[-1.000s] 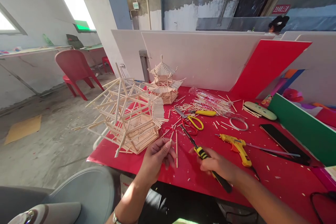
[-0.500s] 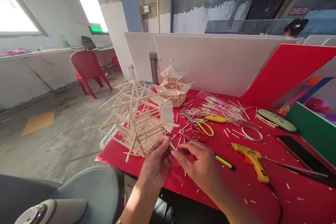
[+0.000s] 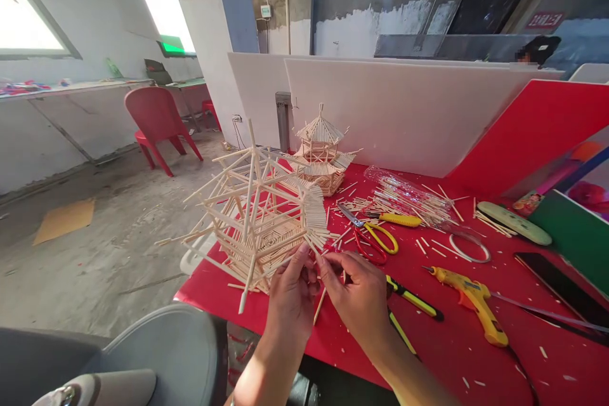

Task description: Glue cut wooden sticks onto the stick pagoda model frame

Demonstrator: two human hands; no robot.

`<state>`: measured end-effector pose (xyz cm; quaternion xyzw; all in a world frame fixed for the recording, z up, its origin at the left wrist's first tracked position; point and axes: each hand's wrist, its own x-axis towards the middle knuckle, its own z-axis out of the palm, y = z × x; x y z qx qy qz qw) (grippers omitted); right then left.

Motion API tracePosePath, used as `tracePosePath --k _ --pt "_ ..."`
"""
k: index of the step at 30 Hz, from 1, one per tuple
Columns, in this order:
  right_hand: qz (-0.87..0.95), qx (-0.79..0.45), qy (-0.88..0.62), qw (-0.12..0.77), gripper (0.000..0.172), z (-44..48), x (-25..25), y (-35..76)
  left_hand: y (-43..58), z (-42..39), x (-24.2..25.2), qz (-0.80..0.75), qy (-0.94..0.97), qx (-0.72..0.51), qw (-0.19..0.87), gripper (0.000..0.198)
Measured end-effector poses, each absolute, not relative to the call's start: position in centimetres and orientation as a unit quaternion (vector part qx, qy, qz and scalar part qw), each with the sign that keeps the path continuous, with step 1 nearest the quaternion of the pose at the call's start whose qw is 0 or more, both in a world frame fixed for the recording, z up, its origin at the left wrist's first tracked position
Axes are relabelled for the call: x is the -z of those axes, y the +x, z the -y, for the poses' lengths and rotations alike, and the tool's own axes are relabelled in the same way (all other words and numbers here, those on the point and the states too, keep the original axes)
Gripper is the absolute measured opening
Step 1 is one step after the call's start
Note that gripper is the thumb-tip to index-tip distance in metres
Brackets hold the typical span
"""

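An unfinished pavilion model (image 3: 266,235) of thin wooden sticks stands at the table's left edge, its frame largely bare with one eave strip (image 3: 314,208) of short sticks. My left hand (image 3: 294,285) is closed at the eave's near corner, thumb against the fingers; what it grips is hidden. Beside it, my right hand (image 3: 358,288) pinches a short wooden stick (image 3: 313,247) between thumb and forefinger, its far end at the eave corner. Behind stands a smaller, roofed stick pavilion (image 3: 320,152).
On the red table (image 3: 428,349) lie scissors (image 3: 368,235), a yellow-handled tool (image 3: 399,220), a box cutter (image 3: 416,299), a glue gun (image 3: 471,298), a phone (image 3: 561,282) and bagged sticks (image 3: 409,193). A grey stool (image 3: 176,355) is at lower left. A person (image 3: 540,51) is beyond the white panels.
Both hands have moved up closer to the eave, and the short stick now reaches its corner. The view has shifted slightly, with the table things sitting further right.
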<state>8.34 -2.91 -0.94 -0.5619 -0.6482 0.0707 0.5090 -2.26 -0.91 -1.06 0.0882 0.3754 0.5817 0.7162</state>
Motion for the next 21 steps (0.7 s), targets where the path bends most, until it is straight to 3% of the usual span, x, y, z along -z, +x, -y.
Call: tracePosePath --k 21 --pt "0.644 -0.084 -0.560 0.514 0.020 2.2 1.4 8.7 -0.8 0.1 0.0 -0.428 0.125 -0.616 0.649 0.034"
